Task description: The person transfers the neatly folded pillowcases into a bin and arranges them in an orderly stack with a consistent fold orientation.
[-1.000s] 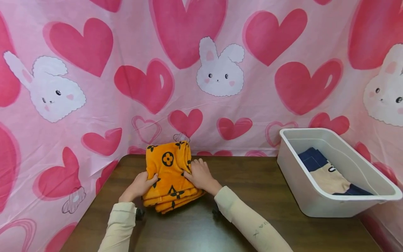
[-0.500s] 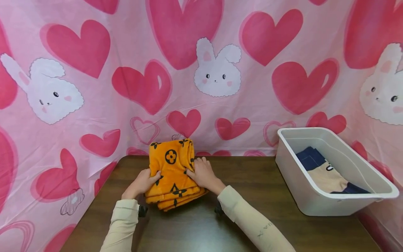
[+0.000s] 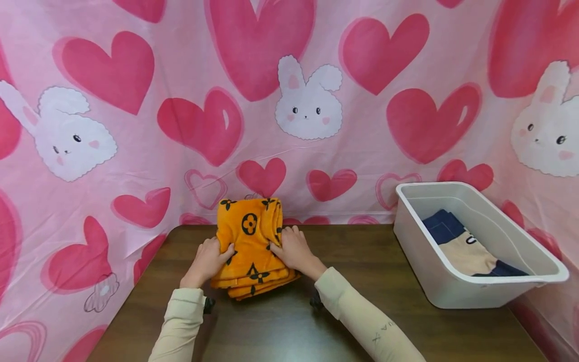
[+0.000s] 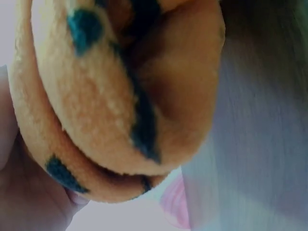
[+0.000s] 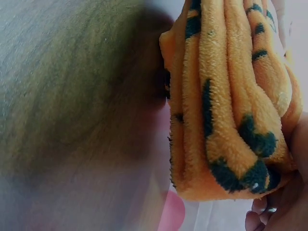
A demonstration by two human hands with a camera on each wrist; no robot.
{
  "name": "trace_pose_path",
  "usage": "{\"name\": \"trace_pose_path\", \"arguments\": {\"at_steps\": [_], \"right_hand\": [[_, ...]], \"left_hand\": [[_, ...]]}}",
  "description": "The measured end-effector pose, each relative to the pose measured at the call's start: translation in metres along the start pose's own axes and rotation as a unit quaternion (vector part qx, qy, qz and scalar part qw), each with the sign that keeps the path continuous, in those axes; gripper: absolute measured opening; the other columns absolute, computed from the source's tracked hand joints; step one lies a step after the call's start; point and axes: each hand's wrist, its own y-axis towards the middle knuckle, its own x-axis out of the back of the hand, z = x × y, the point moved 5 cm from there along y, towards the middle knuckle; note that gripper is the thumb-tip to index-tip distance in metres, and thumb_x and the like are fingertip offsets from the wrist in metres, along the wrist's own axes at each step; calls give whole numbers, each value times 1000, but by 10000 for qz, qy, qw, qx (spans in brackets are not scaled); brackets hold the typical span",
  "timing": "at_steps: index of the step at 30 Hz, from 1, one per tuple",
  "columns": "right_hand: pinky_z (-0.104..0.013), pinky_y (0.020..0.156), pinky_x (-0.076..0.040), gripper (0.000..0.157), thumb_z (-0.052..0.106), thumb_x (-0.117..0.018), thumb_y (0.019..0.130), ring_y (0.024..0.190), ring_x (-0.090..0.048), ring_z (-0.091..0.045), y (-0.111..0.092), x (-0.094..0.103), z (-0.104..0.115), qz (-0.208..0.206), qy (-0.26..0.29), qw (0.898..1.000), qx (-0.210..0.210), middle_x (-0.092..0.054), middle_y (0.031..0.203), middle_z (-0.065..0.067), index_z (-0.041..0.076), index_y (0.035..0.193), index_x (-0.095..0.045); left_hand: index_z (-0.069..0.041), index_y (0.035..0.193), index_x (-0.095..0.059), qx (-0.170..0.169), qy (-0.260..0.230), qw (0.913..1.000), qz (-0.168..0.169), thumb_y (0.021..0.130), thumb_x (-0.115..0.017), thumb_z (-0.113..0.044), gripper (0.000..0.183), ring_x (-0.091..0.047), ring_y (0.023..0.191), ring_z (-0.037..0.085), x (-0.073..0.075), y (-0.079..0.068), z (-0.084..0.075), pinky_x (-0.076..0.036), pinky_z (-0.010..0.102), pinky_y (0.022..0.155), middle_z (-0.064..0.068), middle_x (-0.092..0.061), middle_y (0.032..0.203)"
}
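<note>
A folded orange plush cloth (image 3: 253,241) with black flower motifs is held between both hands over the far left part of the table. My left hand (image 3: 209,261) grips its left side, thumb on top. On the opposite side my right hand (image 3: 296,251) holds the edge, thumb also on top and the other fingers along the side. The left wrist view shows thick rounded folds of the cloth (image 4: 96,96) close up, with part of the hand at the left. Several stacked layers of the cloth (image 5: 216,110) fill the right wrist view, the hand at its lower right.
A grey plastic bin (image 3: 425,251) stands at the right of the brown wooden table (image 3: 353,251). Inside it lies a folded navy and beige garment (image 3: 466,251). A pink curtain (image 3: 267,130) with hearts and rabbits hangs behind the table and along its sides.
The cloth and both hands have shifted slightly right in the head view, the grip staying the same. The bin and backdrop appear slightly further left as the view turns.
</note>
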Motion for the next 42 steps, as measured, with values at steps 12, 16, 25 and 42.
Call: {"name": "trace_pose_path", "arguments": {"at_steps": [12,16,25,42], "right_hand": [[-33,71,-26,43,39,-54,101,75,-36,-23,-5,2,-6,-11,-48,10000,-78,-47,75,-1,13,67,-49],[-33,71,-26,43,39,-54,101,75,-36,-23,-6,5,-7,-26,-35,10000,-89,-48,75,-1,12,68,-51],[-34,73,-27,39,39,-55,101,79,-37,-24,-10,13,-12,-5,132,9998,-147,-51,79,-3,10,76,-56],[-35,74,-29,34,37,-60,99,78,-37,-24,-18,30,-25,-285,179,9993,-175,-59,87,-8,5,90,-64]], "left_hand": [[-1,84,-55,223,733,9948,-667,100,-62,-33,37,-48,79,35,-4,1,-12,-35,43,72,14,-53,83],[-1,84,-54,276,703,9942,-765,99,-61,-34,37,-47,77,34,-7,2,-14,-34,42,71,13,-51,80],[-2,79,-52,334,656,9932,-906,98,-62,-35,39,-46,74,32,-11,4,-23,-33,40,69,10,-48,73],[-1,81,-54,462,300,9907,-1243,97,-66,-35,40,-45,74,34,-24,8,-37,-36,42,70,12,-51,75]]}}
